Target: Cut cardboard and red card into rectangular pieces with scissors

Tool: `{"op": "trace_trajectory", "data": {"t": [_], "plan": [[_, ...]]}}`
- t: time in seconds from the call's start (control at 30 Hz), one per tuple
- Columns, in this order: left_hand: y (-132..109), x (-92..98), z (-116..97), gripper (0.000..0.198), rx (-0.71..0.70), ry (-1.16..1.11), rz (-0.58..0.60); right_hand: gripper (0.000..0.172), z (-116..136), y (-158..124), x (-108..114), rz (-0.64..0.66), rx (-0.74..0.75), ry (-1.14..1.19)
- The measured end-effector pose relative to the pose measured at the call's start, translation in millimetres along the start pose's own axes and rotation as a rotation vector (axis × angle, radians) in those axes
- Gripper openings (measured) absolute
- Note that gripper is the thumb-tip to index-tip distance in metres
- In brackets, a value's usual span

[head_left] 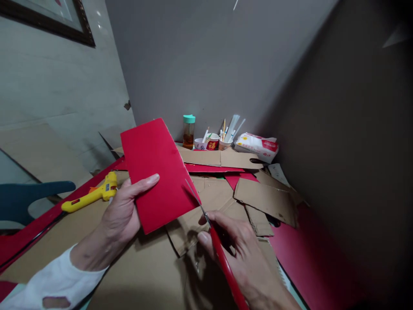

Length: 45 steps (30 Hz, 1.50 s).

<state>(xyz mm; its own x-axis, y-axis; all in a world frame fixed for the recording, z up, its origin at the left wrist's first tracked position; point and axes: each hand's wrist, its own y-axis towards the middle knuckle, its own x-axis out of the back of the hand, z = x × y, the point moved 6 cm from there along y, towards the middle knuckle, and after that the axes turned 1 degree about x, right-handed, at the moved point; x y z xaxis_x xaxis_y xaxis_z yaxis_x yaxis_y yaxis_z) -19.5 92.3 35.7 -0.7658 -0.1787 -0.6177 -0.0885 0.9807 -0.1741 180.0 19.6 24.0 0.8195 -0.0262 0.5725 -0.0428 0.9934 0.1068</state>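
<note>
My left hand [129, 202] is closed on a red cardboard piece [155, 172], its thumb lying flat across the red face. The piece is held up and tilted above the table. In my right hand [235, 245] is a pair of scissors [222, 258] with red handles. The scissor blades reach over the card's lower right corner, and one blade shows against the red face. Whether they are biting into the card cannot be told. Part of the handles is hidden by my fingers.
A yellow glue gun [93, 193] lies left of my hand. Brown cardboard scraps [264, 198] cover the table's right side. At the back stand a teal-lidded bottle [189, 131], paper cups [213, 142] with sticks and a tissue pack [257, 146]. A blue chair [32, 193] is at left.
</note>
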Motion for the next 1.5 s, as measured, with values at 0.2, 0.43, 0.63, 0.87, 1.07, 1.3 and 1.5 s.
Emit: {"op": "trace_trajectory", "data": {"t": [0.2, 0.43, 0.63, 0.87, 1.07, 1.3, 1.5], "plan": [[1, -0.5, 2, 0.041, -0.006, 0.011, 0.004, 0.027, 11, 1, 2, -0.044, 0.193, 0.001], [-1, -3.6, -2, 0.043, -0.038, 0.027, 0.009, 0.016, 10, 3, -1, 0.114, 0.112, 0.028], [-4, -7.1, -6, 0.041, -0.124, -0.024, 0.017, 0.02, 10, 3, 1, 0.247, 0.028, 0.147], [-5, -7.8, -7, 0.037, -0.169, -0.017, 0.02, 0.025, 10, 1, 1, 0.24, 0.032, 0.123], [-5, -9.0, -6, 0.035, -0.193, 0.016, 0.03, 0.024, 8, 1, 3, 0.152, 0.064, 0.07], [-1, -6.0, -2, 0.037, -0.147, 0.02, -0.004, 0.031, 5, 2, 3, 0.135, 0.055, -0.025], [-2, -5.5, 6, 0.038, -0.036, 0.018, -0.021, 0.034, 5, 1, 0, 0.095, 0.108, -0.047]]}}
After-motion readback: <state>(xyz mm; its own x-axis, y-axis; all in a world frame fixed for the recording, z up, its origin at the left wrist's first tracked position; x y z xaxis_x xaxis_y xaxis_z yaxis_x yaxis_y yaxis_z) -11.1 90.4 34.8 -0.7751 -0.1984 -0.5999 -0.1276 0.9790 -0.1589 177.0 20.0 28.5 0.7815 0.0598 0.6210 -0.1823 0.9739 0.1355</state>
